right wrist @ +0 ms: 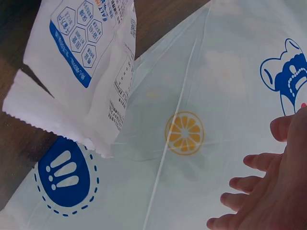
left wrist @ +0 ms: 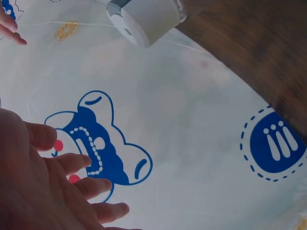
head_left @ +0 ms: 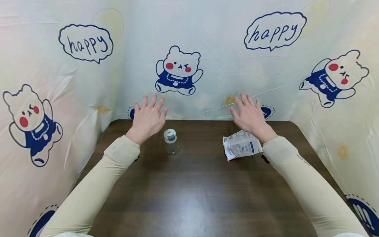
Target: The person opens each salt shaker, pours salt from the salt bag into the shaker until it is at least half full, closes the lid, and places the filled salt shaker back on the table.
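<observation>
Fingers spread, the left hand (head_left: 149,119) is raised over the table's far edge, holding nothing. Just right of it stands a clear jar (head_left: 171,142) with a grey-white lid, upright and untouched; its lid (left wrist: 148,19) shows at the top of the left wrist view. The right hand (head_left: 251,118) is likewise raised with spread fingers and holds nothing. Below it a white printed packet (head_left: 241,144) lies on the table, partly covered by that hand in the head view. The packet (right wrist: 81,62) has a torn or slit edge in the right wrist view, apart from the right hand (right wrist: 273,182).
A dark brown wooden table (head_left: 183,191) extends toward the person. Pale curtains (head_left: 219,65) printed with bears and "happy" bubbles hang behind it and along both sides. Both forearms, in cream sleeves, reach over the table's left and right parts.
</observation>
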`<state>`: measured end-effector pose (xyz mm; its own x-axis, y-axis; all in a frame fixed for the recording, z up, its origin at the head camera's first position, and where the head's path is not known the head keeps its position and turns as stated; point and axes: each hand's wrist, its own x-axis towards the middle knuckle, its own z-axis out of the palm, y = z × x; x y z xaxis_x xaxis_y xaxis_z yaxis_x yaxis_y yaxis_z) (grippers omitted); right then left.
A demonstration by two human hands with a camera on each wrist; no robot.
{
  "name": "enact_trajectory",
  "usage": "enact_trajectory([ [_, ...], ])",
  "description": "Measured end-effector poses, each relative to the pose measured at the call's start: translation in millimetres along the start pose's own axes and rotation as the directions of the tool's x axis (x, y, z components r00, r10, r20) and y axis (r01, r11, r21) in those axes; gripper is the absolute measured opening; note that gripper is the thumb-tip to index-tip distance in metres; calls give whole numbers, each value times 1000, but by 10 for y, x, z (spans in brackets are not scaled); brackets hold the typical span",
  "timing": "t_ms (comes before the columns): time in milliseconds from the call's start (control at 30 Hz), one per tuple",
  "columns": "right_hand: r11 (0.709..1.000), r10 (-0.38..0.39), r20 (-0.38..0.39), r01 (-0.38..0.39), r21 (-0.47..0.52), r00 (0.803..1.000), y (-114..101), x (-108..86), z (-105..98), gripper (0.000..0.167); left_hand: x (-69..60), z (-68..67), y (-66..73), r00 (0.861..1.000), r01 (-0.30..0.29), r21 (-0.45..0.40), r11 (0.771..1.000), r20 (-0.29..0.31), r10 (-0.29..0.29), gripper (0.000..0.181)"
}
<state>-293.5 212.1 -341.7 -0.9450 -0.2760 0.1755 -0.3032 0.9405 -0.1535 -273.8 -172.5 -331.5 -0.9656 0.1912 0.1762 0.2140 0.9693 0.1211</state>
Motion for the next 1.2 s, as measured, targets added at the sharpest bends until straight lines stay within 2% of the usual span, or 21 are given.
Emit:
enact_trajectory([
  [500,1000,-11,-20,12,9,1000,-88,-18,25,66,-40,-5,-48,1000,3,-2,1000,-1,-3,62],
  [900,999,-42,-37,42,5,998,-196,10,45,64,-160,-27,-159,1000,21,-15,1000,4,-20,62],
  [1200,997,-71,-50,71,0,996,-301,11,62,65,-216,-28,-176,1000,15,-25,1000,-2,-15,63],
])
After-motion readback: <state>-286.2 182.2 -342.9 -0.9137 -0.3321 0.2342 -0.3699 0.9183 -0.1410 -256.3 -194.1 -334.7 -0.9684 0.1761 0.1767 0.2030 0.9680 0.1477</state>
